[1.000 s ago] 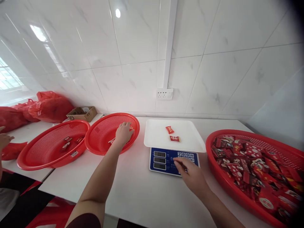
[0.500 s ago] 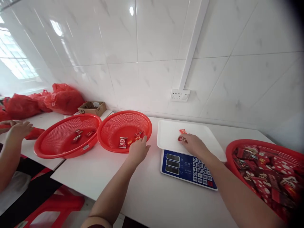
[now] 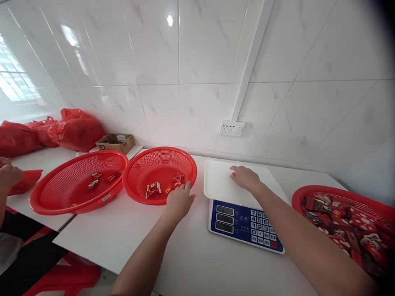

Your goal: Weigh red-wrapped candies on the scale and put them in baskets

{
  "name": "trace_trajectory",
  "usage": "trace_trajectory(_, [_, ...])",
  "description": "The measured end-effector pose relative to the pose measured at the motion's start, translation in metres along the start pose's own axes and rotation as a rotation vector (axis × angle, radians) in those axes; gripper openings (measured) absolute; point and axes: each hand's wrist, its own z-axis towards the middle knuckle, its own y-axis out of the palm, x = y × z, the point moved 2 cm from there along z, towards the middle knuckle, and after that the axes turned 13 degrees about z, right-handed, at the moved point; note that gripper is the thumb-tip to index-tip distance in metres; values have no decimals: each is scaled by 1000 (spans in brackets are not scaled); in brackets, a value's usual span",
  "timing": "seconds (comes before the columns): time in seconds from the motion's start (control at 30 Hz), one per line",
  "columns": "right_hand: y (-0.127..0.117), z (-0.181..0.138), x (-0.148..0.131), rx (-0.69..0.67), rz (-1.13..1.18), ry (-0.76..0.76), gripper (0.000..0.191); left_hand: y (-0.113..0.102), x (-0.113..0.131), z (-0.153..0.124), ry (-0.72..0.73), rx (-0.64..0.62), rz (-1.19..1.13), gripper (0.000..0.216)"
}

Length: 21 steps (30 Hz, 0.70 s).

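My right hand [image 3: 247, 178] is over the white weighing tray [image 3: 216, 179] of a blue digital scale [image 3: 236, 224]. Its fingers are closed on a wrapped candy, of which only a small red bit shows under the fingertips. At the front right rim of the middle red basket [image 3: 135, 195], my left hand [image 3: 179, 201] holds on, fingers over the edge and thumb outside. Several wrapped candies lie inside that basket, among them a red and white packet [image 3: 153, 189] and an orange-red one [image 3: 172, 188] close to my left fingers.
Another red basket [image 3: 40, 205] with a few candies stands to the left. At the right, a red basket [image 3: 298, 197] is full of wrapped candies. Behind are a cardboard box [image 3: 115, 144] and red plastic bags [image 3: 77, 129]. A co-worker's hand [image 3: 10, 176] is at the far left.
Two red wrappers showed at my right fingertips on the tray; now only a small red bit does. The red and white packet has turned in the middle basket. My left hand stays at the rim.
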Motion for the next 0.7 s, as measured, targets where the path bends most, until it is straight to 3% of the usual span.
trace_trajectory(0.07, [0, -4, 12, -14, 9, 40, 17, 1, 1, 1, 0, -5, 6, 47])
trace_trajectory(0.13, [3, -4, 7, -24, 56, 27, 16, 1, 1, 1, 1, -12, 14, 48])
trace_trajectory(0.33, [11, 4, -75, -117, 367, -262, 47, -1, 2, 1, -16, 12, 36, 47])
trace_trajectory(0.43, [6, -2, -100, -110, 414, -374, 51, -2, 1, 1, -5, 22, 48, 47])
trace_trajectory(0.57, [-13, -28, -77, -82, 300, -363, 46, -2, -1, 3, 14, 29, 82, 46])
trace_trajectory(0.7, [-55, -65, -5, -42, 126, -196, 48, 7, -8, 9, 54, 92, 78, 50])
